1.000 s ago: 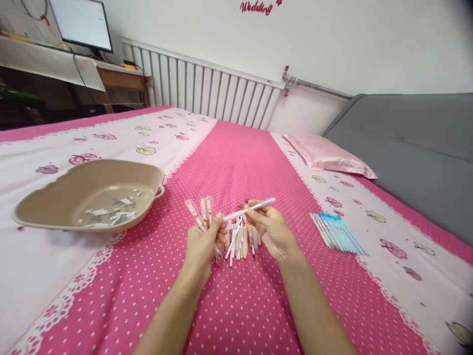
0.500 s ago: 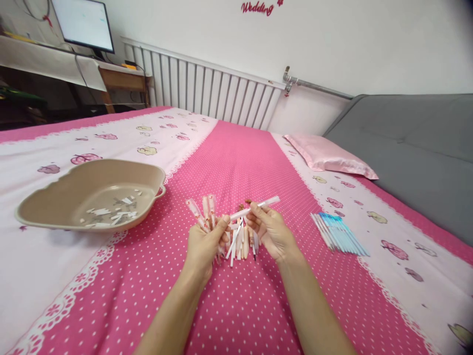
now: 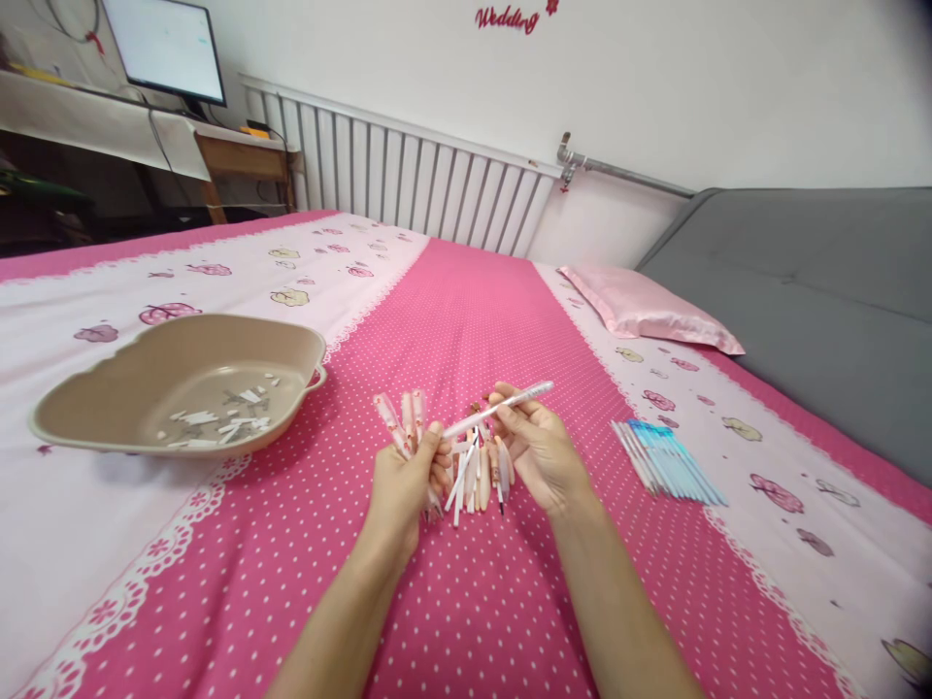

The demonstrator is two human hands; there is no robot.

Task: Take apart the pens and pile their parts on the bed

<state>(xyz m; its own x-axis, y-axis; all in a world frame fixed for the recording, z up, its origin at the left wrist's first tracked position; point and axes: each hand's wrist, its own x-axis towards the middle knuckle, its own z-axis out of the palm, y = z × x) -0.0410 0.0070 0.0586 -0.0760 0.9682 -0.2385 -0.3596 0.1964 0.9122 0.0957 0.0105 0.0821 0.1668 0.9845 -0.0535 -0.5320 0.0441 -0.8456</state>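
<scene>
My left hand (image 3: 404, 481) is closed around several pens with clear, pink-patterned barrels (image 3: 409, 416), which fan up past the thumb. Between its thumb and forefinger it also pinches the lower end of a slim white pen (image 3: 535, 391). Farther along that same pen, the thumb and fingers of my right hand (image 3: 545, 461) grip it, so it slants up to the right between both hands. On the bedspread just behind and below them lies a loose pile of pens (image 3: 482, 476) in white, peach and brown, partly hidden by my left hand.
A beige basin (image 3: 167, 345) with small white and grey pieces inside stands at the left. To the right lies a row of blue-and-white pens (image 3: 670, 461). Farther back are a pink pillow (image 3: 651, 306), a grey headboard (image 3: 808, 301) and a white radiator (image 3: 400, 165).
The white pen has turned slightly in my hands, and its markings now show. My right fingers have shifted on it, with the fingertips raised behind the barrel. My left hand has barely moved.
</scene>
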